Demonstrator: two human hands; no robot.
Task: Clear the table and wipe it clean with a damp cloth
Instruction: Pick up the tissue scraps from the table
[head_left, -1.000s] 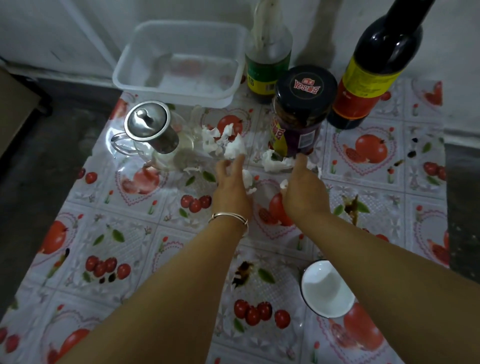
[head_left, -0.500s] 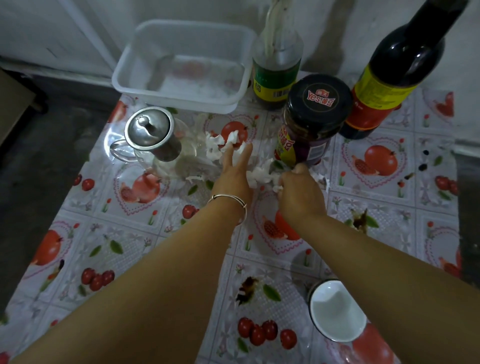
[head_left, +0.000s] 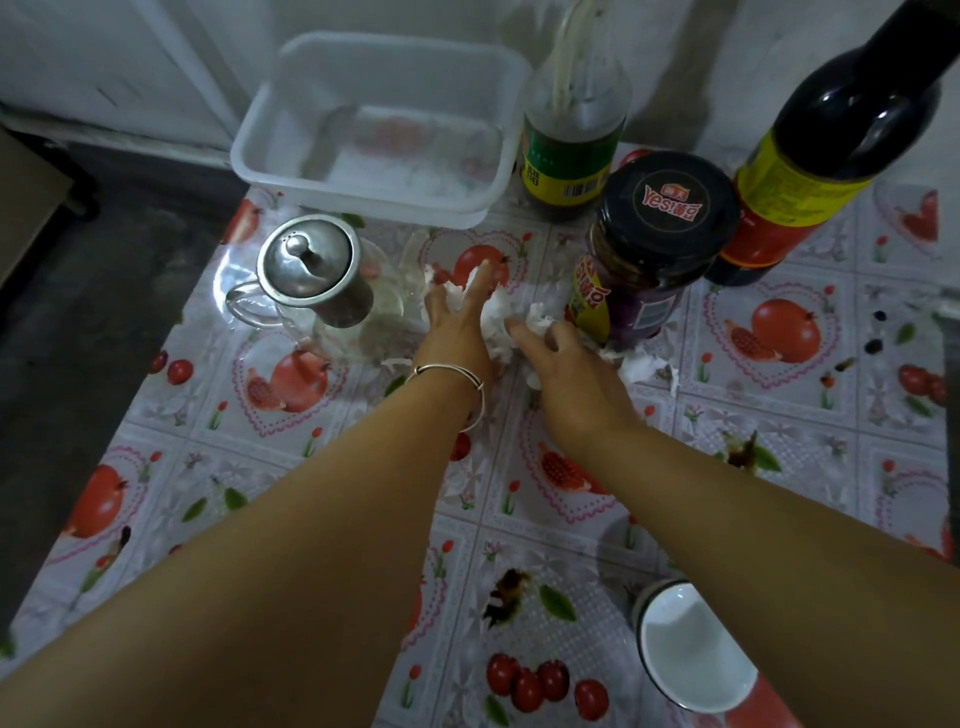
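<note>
We gather white scraps (head_left: 496, 312) at the centre of the fruit-print desk (head_left: 291, 467), our left hand (head_left: 457, 327) lying flat on the pile with fingers (head_left: 480, 278) straight and spread, pointing to 12 o'clock. Our right hand (head_left: 563, 364) sits just beside it at 3 o'clock, fingers curled loosely over more scraps; we cannot tell whether it actually pinches any. A glass teapot with a steel lid (head_left: 311, 270) stands at 9 o'clock of the pile and a dark jar (head_left: 649, 249) touches its 3 o'clock edge, loose bits trailing past the jar's base. A clear plastic tray (head_left: 374, 124) waits at 12 o'clock, two bottles beside it at 1 and 2 o'clock, a white bowl (head_left: 691, 649) at 5 o'clock near the desk's edge.

To do this well, we judge, the hands should sweep inward together, cupping the scraps into one heap before lifting, and fetch the stragglers near the jar without knocking it. No cloth is in view; wiping is not yet begun, and sauce stains remain
</note>
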